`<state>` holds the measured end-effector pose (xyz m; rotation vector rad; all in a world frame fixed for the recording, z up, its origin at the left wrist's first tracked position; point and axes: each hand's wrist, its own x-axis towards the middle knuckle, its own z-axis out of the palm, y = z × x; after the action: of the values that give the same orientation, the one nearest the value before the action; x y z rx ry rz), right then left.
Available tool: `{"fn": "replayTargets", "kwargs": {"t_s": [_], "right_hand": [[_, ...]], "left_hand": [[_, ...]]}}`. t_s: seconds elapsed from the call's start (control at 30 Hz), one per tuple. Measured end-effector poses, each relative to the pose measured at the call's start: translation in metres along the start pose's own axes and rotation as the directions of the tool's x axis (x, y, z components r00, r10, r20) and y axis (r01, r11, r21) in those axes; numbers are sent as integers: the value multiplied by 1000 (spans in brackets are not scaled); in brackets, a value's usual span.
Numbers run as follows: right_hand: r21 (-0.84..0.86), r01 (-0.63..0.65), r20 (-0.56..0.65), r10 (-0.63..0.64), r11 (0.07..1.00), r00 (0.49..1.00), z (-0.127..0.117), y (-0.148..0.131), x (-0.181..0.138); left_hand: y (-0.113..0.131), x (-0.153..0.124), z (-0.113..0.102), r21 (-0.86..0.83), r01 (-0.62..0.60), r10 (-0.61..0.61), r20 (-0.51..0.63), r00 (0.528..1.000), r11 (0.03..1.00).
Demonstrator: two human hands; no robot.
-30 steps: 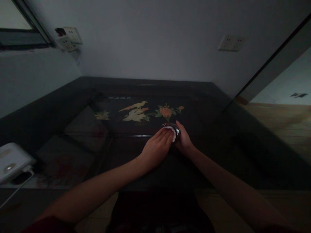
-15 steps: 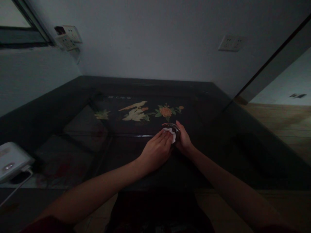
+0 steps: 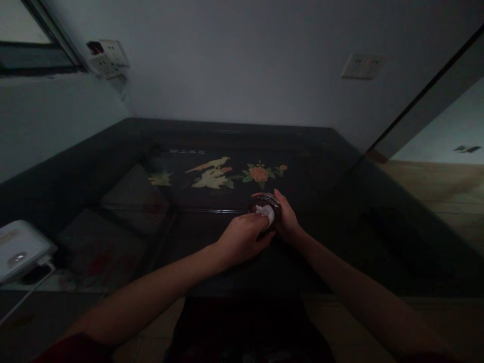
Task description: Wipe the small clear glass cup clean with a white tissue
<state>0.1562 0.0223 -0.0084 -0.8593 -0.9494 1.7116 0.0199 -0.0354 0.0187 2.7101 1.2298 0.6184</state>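
Observation:
In the dim head view, my left hand [image 3: 244,237] is closed on a crumpled white tissue [image 3: 268,213], its fingers bent. The tissue presses against a small dark, rounded object with a shiny rim [image 3: 269,197]; its kind is hard to make out. From the right side my right hand [image 3: 288,222] grips that same object, thumb up along its edge. Both hands are over the near middle of a dark glossy table [image 3: 212,237], just in front of an inlaid bird-and-flower picture [image 3: 214,174].
A white device [image 3: 22,249] with a cable sits at the table's left edge. Wall sockets [image 3: 363,65] are on the wall behind, and more sockets with a plug [image 3: 106,58] are at the left corner. A dark flat shape [image 3: 401,242] lies at the right.
My left fingers have curled and drawn back slightly toward me with the tissue, showing more of the dark object. The right hand keeps its hold in nearly the same place.

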Motion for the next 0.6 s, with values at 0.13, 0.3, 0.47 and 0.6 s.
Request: {"fn": "replayTargets", "kwargs": {"t_s": [0.13,0.3,0.47,0.6], "right_hand": [[67,-24,14,23,997,1000,-1,-4,1],[112,-35,12,34,993,999,2,-6,0],[163,-26,-9,27,986,1000,2,-4,2],[175,-45,-1,46,984,999,3,-5,2]], "left_hand": [[-1,0,3,-65,-41,40,-15,999,997],[-5,4,8,60,-121,122,-23,992,991],[-6,5,12,155,-79,87,-41,995,985],[-5,4,14,199,-68,82,-61,995,978]]}}
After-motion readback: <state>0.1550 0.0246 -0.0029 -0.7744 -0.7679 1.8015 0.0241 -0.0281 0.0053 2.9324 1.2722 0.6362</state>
